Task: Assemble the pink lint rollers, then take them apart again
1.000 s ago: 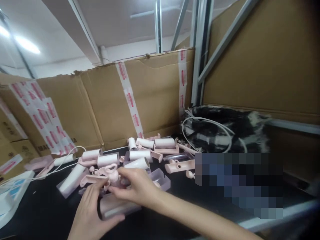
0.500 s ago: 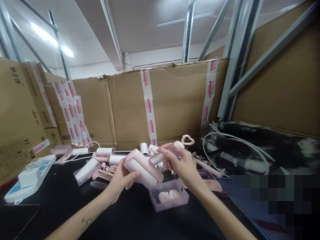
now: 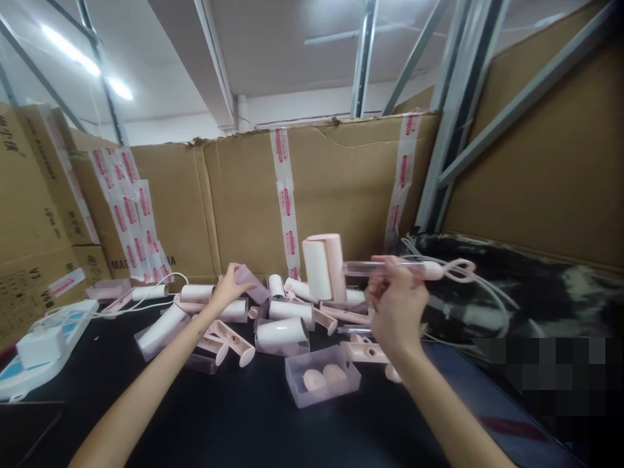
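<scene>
My right hand is closed round the clear handle of a pink lint roller, which has a heart-shaped loop at its right end. At the handle's left end, a pink and white roller head stands upright in the air. My left hand reaches to the back of the pile, its fingers round a translucent purple case. Below, a translucent purple tray holds two round pink pieces. Between the hands lie white rolls and pink handle parts.
A white power strip with a plug and cables lies at the left. Cardboard walls the back. Black-and-white plastic wrapping and a looped white cable are at the right.
My left hand has let go of the pink and white roller head and moved left and back to a purple case. My right hand has moved right, carrying the roller, now turned more upright.
</scene>
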`<state>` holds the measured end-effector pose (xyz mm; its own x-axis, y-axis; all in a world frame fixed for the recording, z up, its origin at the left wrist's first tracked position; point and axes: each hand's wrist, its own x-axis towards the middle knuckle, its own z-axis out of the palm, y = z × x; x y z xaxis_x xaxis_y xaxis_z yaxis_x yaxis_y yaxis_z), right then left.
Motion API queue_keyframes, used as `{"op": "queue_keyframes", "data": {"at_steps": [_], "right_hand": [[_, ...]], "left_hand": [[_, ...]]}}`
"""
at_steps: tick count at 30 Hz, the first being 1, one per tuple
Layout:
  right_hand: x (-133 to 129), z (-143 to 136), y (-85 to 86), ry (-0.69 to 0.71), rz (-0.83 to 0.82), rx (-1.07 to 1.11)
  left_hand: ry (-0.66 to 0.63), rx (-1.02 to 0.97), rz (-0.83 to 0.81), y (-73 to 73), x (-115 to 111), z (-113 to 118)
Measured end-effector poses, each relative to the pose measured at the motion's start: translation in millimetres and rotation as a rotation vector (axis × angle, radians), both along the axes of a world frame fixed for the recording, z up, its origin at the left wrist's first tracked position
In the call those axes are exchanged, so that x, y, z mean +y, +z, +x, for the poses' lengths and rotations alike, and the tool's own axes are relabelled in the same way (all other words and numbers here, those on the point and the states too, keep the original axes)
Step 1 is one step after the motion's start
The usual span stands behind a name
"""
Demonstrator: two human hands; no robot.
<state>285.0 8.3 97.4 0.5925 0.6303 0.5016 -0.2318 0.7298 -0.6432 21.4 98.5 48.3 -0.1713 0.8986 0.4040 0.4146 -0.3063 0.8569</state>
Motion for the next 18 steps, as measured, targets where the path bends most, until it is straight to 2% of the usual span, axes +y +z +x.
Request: {"op": "queue_keyframes", "data": {"at_steps": [3, 5, 6, 8, 10, 12, 14, 15, 18], "right_hand": [[-2.0, -9.5, -12.8, -0.035, 0.020, -0.206], [-7.3, -13.7, -20.8, -0.130, 0.079, -0.474], [-10.9, -15.6, -24.8, -0.197, 0.134, -0.671], [-18.5, -19.8, -32.4, -0.313, 0.270, -1.106], [-25.2, -23.8, -38.4, -0.335, 0.395, -1.436], [-29.5, -25.9, -40.6, -0.315, 0.505, -1.616], [-31.3, -24.9, -37.9, -0.308, 0.551, -1.626], [-31.5, -23.3, -34.7, -0.312, 0.516, -1.546], [-31.0, -17.3, -22.8, -0.302, 0.190, -1.151]], "left_hand": [[0.073, 0.052, 0.045, 0.4, -0.5, 7.6], [-0.004, 0.001, 0.051, 2.7, -13.0, 14.1], [-0.100, -0.043, 0.026, 3.9, -22.3, 18.0], [-0.386, -0.170, -0.070, 5.5, -44.6, 26.7], [-0.764, -0.399, -0.176, 6.2, -66.8, 34.1], [-0.914, -0.646, -0.210, 7.0, -83.0, 37.9], [-0.856, -0.823, -0.205, 8.6, -90.6, 37.8], [-0.807, -0.881, -0.204, 9.4, -91.8, 36.9], [-0.745, -0.966, -0.207, 10.7, -91.7, 35.2]]}}
